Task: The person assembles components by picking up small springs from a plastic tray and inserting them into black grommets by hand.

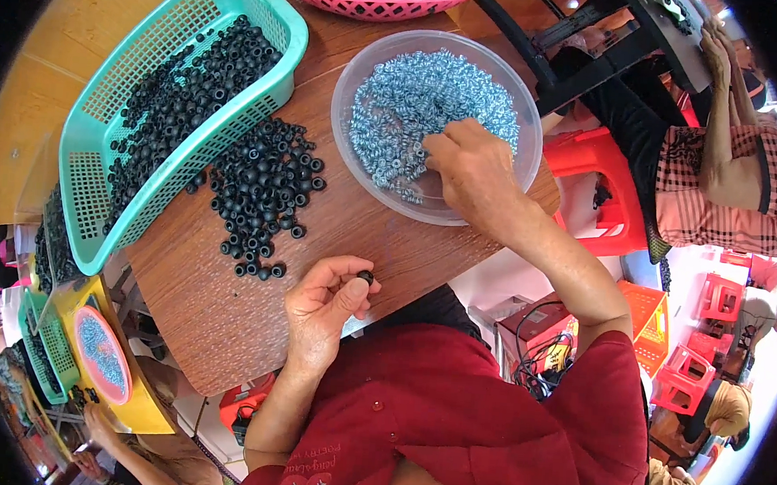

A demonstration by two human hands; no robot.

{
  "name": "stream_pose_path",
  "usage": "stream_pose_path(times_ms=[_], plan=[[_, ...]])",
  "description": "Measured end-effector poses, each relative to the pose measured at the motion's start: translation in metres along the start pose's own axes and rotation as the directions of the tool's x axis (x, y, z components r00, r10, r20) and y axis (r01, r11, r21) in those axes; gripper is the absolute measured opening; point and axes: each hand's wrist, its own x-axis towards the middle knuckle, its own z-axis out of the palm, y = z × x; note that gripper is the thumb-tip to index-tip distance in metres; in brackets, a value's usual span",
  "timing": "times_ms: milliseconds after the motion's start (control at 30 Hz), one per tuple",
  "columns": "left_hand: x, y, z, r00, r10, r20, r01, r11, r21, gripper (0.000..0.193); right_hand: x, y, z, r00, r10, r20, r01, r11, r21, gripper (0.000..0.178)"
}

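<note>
Near the front edge of the table, my left hand [324, 303] pinches a small black ring-shaped piece [366, 277] between thumb and fingers. My right hand [471, 169] reaches over the rim of a clear round plastic bowl [345, 142]. Its fingers are bent together among many small shiny blue-silver pieces [434, 85]; what the fingertips hold, if anything, is hidden. A heap of black pieces with holes [266, 177] lies on the wooden table [215, 321], left of the bowl and beyond my left hand.
A teal basket [175, 172] of black pieces stands at the left, and a pink basket [376, 9] of them at the back. Red stools [600, 198] and a seated person [721, 183] are to the right. Lower left, another person's arm [118, 448] is near a pink tray [122, 384].
</note>
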Motion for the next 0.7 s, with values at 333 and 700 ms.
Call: stream_pose_path(times_ms=[333,700], plan=[[0.001,-0.002,-0.002,1.000,-0.008,0.029,0.008,1.000,0.002,0.023,0.014,-0.001,0.005,1.000,-0.009,-0.018,0.008,1.000,-0.030,0.010],[0.001,-0.002,-0.002,0.999,-0.005,0.033,0.005,1.000,-0.001,0.024,0.018,-0.001,0.008,1.000,0.026,0.013,-0.026,0.998,-0.054,0.010]])
